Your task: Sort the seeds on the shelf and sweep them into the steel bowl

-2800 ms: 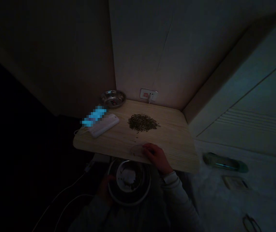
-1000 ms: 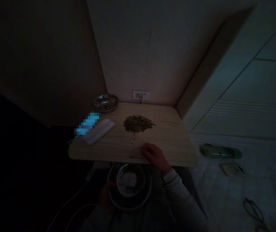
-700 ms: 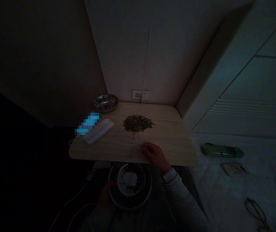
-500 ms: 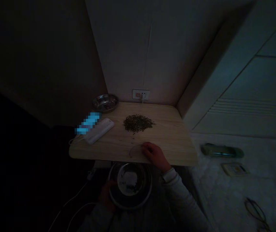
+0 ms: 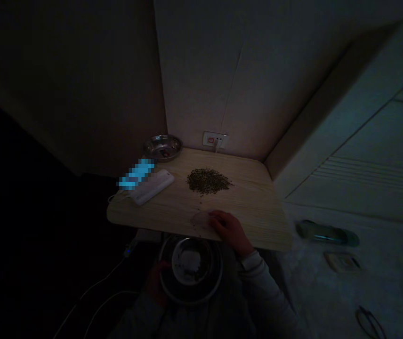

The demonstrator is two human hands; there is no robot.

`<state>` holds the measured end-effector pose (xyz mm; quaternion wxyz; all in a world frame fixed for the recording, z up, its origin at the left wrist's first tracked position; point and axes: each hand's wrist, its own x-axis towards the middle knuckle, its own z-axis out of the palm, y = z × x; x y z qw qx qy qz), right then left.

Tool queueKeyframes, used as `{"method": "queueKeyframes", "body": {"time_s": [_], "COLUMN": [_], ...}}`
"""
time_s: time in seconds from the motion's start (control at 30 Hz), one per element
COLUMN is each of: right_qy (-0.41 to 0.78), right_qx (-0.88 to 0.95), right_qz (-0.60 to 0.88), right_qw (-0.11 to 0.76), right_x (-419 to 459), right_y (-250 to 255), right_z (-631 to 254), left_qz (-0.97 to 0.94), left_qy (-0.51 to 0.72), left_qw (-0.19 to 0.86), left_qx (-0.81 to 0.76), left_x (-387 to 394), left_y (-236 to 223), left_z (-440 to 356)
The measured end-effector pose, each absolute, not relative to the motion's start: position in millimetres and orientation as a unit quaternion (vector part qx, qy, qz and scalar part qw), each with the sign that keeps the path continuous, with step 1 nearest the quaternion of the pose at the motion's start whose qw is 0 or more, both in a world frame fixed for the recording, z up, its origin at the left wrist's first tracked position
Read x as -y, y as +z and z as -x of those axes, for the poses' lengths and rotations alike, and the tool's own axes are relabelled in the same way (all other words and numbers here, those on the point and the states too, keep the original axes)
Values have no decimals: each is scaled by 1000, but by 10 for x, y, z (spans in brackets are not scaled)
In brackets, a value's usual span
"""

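Observation:
The room is very dark. My right hand [image 5: 229, 230] rests near the front edge of a small wooden table [image 5: 258, 212], fingers curled on a thin pale flat piece [image 5: 198, 219] with a few dark grains beside it. A heap of small dark grains [image 5: 207, 181] lies on the middle of the table. Below the table's edge my left hand [image 5: 156, 281] grips the rim of a round metal bowl [image 5: 190, 270] that holds something pale and some grains.
A second metal bowl [image 5: 162, 146] stands at the table's back left, by a wall socket [image 5: 214, 140]. A lit phone [image 5: 136, 173] and a white power strip [image 5: 152, 187] lie at the left. Cables [image 5: 95, 287] trail on the floor; glasses [image 5: 370, 324] and small items lie right.
My hands, the bowl and the flat piece stay nearly where they were. My head has shifted, so the scene slides slightly right in view.

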<state>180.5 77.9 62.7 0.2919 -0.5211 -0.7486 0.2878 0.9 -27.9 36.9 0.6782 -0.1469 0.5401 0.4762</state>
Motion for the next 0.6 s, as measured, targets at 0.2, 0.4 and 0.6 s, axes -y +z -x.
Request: {"method": "queueKeyframes", "body": {"time_s": [0.2, 0.4, 0.6], "right_qy": [292, 308, 302], "right_qx": [750, 750, 768], "right_qz": [525, 519, 496], "right_qw": [276, 270, 268], "right_x": [-769, -761, -767], "right_y": [632, 660, 682], "right_z": [-1805, -1806, -1805], "left_qz": [159, 164, 146], "left_qy": [459, 466, 475], "left_qw": [688, 698, 677], "left_qx": [-540, -519, -543], "left_x": [272, 261, 270], "left_y": [359, 384, 450], "left_z": [26, 42, -8]}}
